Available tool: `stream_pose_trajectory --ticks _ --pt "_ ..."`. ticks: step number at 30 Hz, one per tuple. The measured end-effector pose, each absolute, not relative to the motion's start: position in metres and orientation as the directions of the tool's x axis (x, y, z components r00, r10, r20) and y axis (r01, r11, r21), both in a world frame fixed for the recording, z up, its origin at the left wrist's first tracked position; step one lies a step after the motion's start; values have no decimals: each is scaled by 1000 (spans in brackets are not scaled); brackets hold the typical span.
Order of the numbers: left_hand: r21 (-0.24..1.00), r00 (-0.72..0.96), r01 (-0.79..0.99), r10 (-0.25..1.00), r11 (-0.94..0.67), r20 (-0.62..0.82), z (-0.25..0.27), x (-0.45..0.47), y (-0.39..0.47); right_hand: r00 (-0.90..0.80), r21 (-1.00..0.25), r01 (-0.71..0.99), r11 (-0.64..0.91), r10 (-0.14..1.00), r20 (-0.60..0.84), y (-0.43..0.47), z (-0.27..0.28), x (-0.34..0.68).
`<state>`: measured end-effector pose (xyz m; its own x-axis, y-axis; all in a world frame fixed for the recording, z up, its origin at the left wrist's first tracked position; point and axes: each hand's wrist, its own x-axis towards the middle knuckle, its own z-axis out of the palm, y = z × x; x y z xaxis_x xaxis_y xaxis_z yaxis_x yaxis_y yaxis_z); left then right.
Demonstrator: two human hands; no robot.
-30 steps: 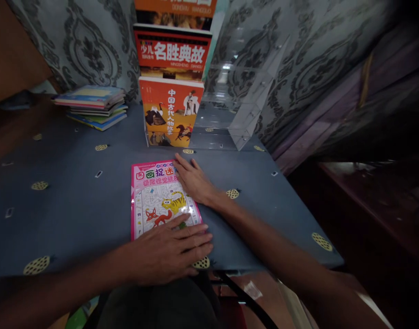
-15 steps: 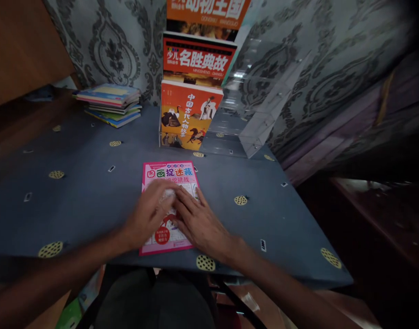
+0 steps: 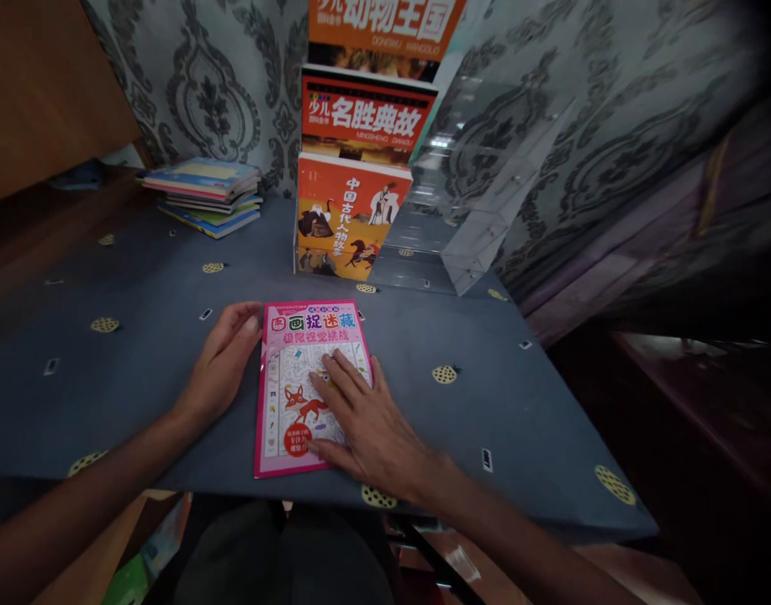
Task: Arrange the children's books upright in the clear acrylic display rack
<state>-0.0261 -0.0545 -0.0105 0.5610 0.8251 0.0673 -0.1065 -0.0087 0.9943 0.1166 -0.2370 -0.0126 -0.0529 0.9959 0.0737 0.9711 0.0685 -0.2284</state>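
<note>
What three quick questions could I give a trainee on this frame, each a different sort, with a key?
1. Multiple choice: which hand lies spread over the cover of the pink book?
A) left
B) right
C) neither

2. True or false: in the camera's view, the stack of books is to the left of the clear stand.

3. Fill in the blank: the red animal printed on the pink cover is a ____.

Key:
1. B, the right hand.
2. True.
3. Fox.
</note>
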Motion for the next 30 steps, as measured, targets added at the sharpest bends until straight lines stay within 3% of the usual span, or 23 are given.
stream_pose_trajectory --ticks 4,13,18,22,26,30 --pt "994 623 -105 782 38 36 -12 -28 -42 -56 -202 977 66 997 53 -232 -4 114" --pt "976 732 8 667 -217 142 -24 -35 -27 -425 -217 865 453 890 166 -201 -14 67" --pt "939 729 83 663 -334 172 -28 -37 -25 -504 -276 813 513 857 107 -201 0 63" --pt "919 710 120 680 -376 185 -25 -37 -24 -306 -337 888 312 949 72 -197 3 87" --pt "980 699 77 711 -183 78 -16 -31 -25 0 -313 950 18 998 58 -189 -7 114" --pt "1000 629 20 777 8 -18 -6 -25 -28 107 -332 939 -87 993 43 -185 -8 122"
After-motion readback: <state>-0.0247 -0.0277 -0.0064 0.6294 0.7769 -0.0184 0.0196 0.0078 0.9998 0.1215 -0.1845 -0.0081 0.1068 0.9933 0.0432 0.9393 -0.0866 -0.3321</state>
